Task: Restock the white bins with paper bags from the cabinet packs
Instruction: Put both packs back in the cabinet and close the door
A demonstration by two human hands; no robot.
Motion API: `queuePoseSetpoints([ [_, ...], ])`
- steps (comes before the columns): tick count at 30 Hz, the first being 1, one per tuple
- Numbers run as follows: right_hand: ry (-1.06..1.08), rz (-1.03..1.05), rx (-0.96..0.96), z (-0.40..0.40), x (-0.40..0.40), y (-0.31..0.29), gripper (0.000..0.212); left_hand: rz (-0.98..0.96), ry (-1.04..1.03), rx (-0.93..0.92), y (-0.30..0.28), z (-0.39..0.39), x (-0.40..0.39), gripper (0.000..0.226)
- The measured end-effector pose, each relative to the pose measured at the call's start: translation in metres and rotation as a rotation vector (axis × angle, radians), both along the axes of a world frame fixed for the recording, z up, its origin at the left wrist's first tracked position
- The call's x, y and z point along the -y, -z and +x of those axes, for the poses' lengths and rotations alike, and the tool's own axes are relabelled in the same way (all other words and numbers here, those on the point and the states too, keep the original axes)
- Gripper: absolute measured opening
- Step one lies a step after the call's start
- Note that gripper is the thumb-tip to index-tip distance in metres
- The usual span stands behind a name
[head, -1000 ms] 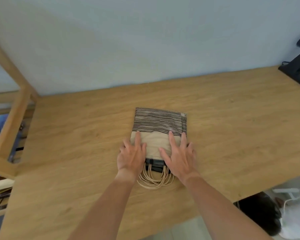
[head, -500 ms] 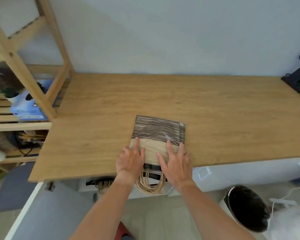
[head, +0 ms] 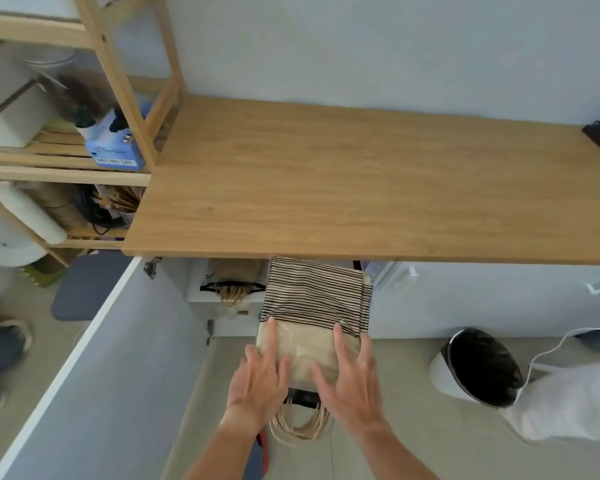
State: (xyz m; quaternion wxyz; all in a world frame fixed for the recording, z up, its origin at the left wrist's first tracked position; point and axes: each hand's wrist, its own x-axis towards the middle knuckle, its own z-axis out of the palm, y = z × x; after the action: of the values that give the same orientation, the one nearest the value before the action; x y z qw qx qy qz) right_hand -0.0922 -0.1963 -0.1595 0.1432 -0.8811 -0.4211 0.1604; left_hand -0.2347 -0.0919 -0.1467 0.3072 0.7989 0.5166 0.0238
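Note:
A stack of flat paper bags [head: 314, 306], striped black at the far half and plain tan near me, is off the wooden counter [head: 361, 188] and held in the air below its front edge. My left hand [head: 260, 379] and my right hand [head: 352, 382] grip its near end from both sides, fingers spread on top. Tan twine handles [head: 298, 427] hang down between my wrists. Inside the open cabinet under the counter stands a white bin [head: 222, 299] holding more paper bags [head: 234, 278] with their handles toward me.
The cabinet door [head: 94, 375] swings open on the left. A wooden shelf rack [head: 118, 71] with a blue box [head: 116, 147] and a paper roll [head: 28, 213] stands at far left. A white waste bin with a black liner [head: 482, 367] sits on the floor at right.
The stack slid off the counter's front edge toward me and now hangs in my hands below counter height. The view tilted down, showing the open cabinet and floor.

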Motion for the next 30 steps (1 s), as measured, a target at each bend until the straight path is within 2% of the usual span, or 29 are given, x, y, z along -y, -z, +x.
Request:
queuePoseSetpoints([
  [5,0.038,-0.075,0.006,-0.02,0.014,0.037,0.091,-0.067,0.004,-0.063,0.04,-0.016,0.016,0.069],
  [10,-0.061,-0.07,0.042,0.001,-0.016,0.087,0.085,0.029,0.179,-0.254,0.095,-0.006,-0.005,0.054],
  [12,-0.074,-0.019,0.078,0.019,-0.043,0.115,0.084,0.033,0.072,-0.162,0.119,0.009,-0.028,0.058],
  [14,-0.07,0.076,0.127,0.039,-0.079,0.142,0.083,0.068,0.026,-0.106,0.141,0.03,-0.062,0.074],
  [19,-0.034,0.172,0.194,0.097,-0.157,0.199,0.086,0.231,0.081,-0.03,0.203,0.084,-0.143,0.079],
  [24,-0.062,0.182,0.27,0.151,-0.212,0.245,0.082,0.405,0.144,-0.191,0.255,0.137,-0.193,0.079],
  [30,-0.093,0.121,0.354,0.167,-0.245,0.286,0.078,0.459,0.14,-0.328,0.295,0.162,-0.218,0.077],
])
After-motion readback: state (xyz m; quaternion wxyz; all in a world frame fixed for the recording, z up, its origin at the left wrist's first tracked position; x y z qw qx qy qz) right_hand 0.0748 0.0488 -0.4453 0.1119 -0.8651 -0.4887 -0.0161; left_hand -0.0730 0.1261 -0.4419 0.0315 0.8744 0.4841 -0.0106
